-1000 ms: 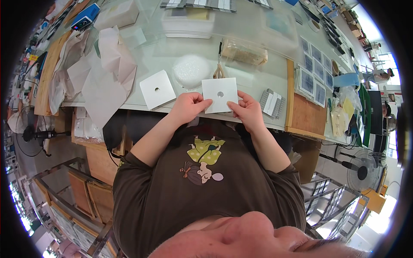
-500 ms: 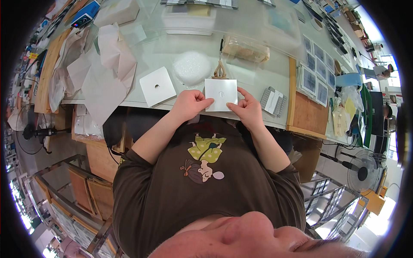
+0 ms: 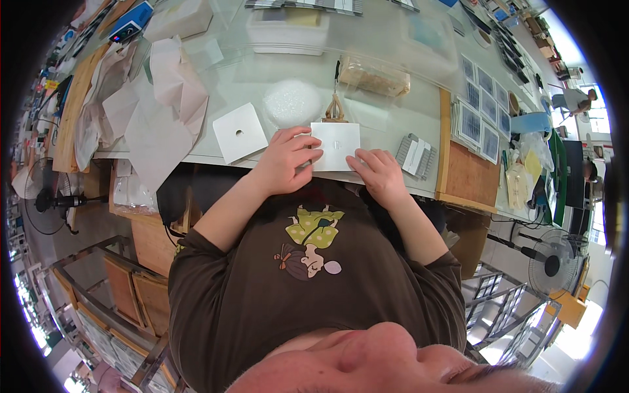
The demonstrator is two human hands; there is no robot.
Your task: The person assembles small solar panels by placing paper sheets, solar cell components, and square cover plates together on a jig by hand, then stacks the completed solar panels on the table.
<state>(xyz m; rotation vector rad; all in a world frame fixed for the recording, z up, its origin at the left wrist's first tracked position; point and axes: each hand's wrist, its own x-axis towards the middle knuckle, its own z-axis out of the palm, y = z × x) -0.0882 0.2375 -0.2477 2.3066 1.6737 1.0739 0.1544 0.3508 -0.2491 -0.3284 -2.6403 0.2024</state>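
A square white plate (image 3: 335, 149) with a small round mark in its middle lies at the table's front edge. Along its left side rests my left hand (image 3: 287, 162), open, the fingers spread and their tips at the plate's edge. My right hand (image 3: 382, 175) is open too, with its fingertips lying on the plate's right edge. Just beyond the plate is a brown clamp-like tool (image 3: 335, 108) with a dark handle, partly hidden by the plate. Left of my left hand lies another white square (image 3: 239, 132) with a hole in its middle.
A round pad of white bubbly foam (image 3: 292, 103) and a wrapped tan block (image 3: 375, 76) lie farther back. Crumpled paper (image 3: 167, 105) spreads at the left. On the right are a stack of grey strips (image 3: 417, 156), a wooden edge strip (image 3: 445, 144) and dark-panelled sheets (image 3: 481, 98).
Both hands have changed from gripping the plate with thumbs on top to laying fingers along its sides. The plate has shifted slightly toward me.
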